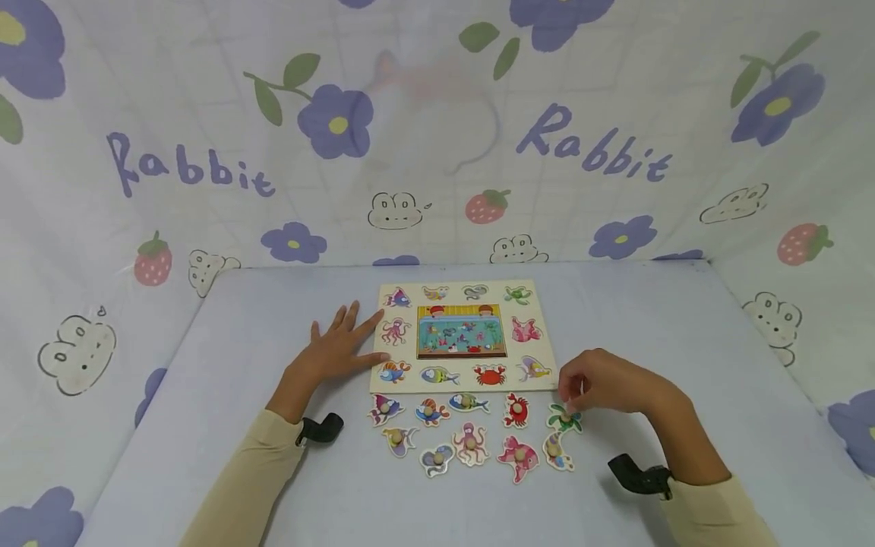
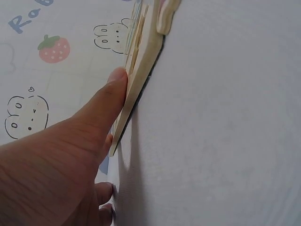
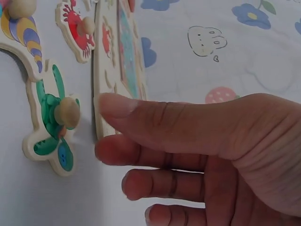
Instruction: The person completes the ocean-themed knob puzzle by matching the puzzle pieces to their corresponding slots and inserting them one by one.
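Observation:
A wooden peg puzzle board (image 1: 461, 384) with sea animal pictures lies on the table. My left hand (image 1: 338, 351), fingers spread, touches its left edge; the thumb (image 2: 115, 84) rests on the rim in the left wrist view. My right hand (image 1: 601, 382) is just above the green turtle piece (image 1: 564, 418), off the board's near right corner. In the right wrist view, thumb and bent fingers are a short gap from the turtle's wooden knob (image 3: 69, 113), with nothing between them. A red crab piece (image 1: 516, 410) and a shell piece (image 1: 557, 452) lie nearby.
Several more knobbed pieces lie in front of the board, among them a pink octopus (image 1: 470, 444), a pink fish (image 1: 519, 458), a grey piece (image 1: 437, 459) and a purple fish (image 1: 386, 409). A printed cloth (image 1: 437, 152) hangs behind the white table (image 1: 273, 296).

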A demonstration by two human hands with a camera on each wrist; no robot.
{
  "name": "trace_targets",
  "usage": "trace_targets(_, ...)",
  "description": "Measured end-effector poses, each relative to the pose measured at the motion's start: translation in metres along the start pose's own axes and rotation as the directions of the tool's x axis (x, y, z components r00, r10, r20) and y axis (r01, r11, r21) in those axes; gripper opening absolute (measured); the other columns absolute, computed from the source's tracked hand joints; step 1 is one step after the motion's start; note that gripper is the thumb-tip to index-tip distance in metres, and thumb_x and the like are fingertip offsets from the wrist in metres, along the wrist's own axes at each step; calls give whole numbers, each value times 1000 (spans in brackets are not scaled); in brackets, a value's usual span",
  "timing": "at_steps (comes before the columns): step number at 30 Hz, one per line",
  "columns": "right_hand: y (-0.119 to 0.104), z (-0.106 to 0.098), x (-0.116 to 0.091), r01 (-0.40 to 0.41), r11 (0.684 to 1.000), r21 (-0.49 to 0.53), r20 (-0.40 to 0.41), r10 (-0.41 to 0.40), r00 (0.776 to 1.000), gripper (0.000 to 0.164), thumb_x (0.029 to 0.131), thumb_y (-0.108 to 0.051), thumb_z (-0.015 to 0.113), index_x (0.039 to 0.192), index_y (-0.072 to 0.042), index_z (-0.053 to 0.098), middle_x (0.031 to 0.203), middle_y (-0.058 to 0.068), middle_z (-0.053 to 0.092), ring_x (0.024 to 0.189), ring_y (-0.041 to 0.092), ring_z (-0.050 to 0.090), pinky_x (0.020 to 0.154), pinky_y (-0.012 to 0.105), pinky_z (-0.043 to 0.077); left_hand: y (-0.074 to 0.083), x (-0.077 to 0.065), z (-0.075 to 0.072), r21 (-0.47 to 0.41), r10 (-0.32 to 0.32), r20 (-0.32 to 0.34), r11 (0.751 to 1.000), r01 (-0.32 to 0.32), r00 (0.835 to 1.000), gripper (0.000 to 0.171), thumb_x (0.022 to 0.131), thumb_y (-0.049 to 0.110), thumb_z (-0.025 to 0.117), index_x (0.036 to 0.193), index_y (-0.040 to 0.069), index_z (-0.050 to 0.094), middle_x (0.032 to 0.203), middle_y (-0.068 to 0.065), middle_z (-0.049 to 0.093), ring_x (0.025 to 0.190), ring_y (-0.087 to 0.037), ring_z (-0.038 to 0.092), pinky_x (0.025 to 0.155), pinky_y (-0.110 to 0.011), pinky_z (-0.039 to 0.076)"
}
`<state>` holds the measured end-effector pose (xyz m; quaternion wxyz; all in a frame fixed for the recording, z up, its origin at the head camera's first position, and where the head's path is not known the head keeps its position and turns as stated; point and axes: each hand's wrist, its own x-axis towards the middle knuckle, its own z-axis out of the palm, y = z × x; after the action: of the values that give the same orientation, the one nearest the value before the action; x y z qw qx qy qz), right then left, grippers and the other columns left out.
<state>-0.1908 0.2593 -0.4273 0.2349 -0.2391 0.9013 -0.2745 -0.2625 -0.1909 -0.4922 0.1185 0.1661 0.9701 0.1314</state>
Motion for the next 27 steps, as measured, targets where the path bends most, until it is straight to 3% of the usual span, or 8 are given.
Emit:
trace_targets(6, -6, 7, -1, -83, 996, -37, 32, 85, 996, 20, 80, -15, 87, 75, -16, 68, 72, -4, 58, 74, 16, 52, 63, 30, 46, 0, 3, 1, -14, 4, 3, 1000, -4, 1000, 90, 93, 69, 55, 164, 29, 18, 169, -21, 2, 154, -44, 1, 111, -78, 0)
trace_targets(13, -6, 16, 1, -156, 980, -121, 6, 158, 987, 23, 79, -20, 89, 73, -18, 66, 70, -4, 57, 70, 15, 52, 61, 31, 45, 3, 0, -2, -19, -7, 9, 1000, 7, 1000, 89, 94, 66, 57, 164, 27, 19, 168, -22, 3, 154, -45, 1, 111, -78, 0)
trace_targets(27, -10, 13, 3, -141, 979, -145, -12, 140, 990, 19, 81, -19, 86, 74, -17, 68, 70, -4, 59, 70, 15, 52, 61, 30, 46, 1, -2, -2, -15, -9, 12, 1000, 10, 1000, 89, 95, 66, 57, 164, 25, 18, 168, -23, 2, 153, -46, 1, 110, -79, 0)
